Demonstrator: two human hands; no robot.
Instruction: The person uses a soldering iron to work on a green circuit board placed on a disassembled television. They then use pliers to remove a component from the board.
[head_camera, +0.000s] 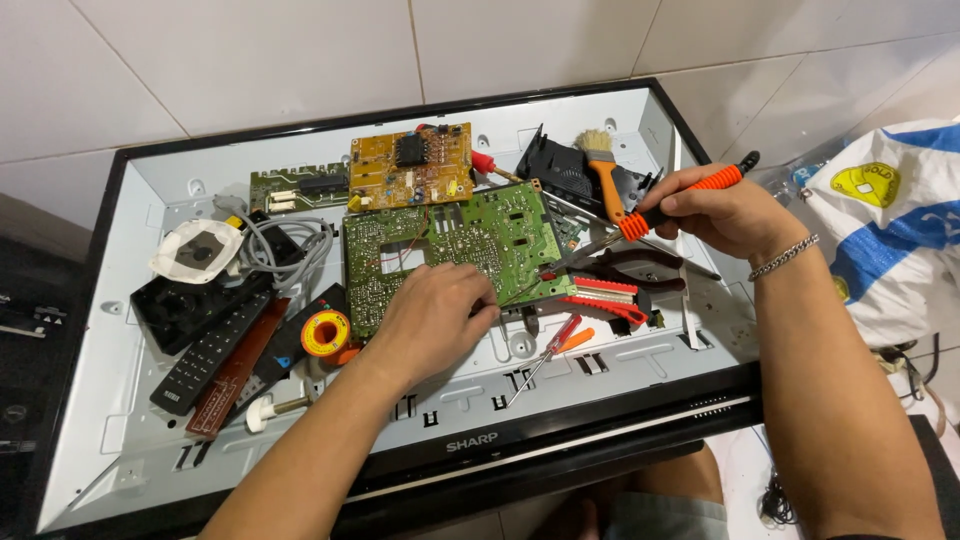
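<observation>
White tiled floor, opened TV panel (600, 385); left hand (435, 312) pinching, perhaps wire, on green board (450, 245); right hand (720, 210) gripping orange-handled tool (680, 200).

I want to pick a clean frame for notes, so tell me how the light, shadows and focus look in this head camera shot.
Head view: even, bright indoor light; soft shadows under the left hand on the green circuit board; mild sheen on the white metal panel; the board and the right hand holding the orange-handled tool look sharp; slight wide-angle bending at the edges.
</observation>
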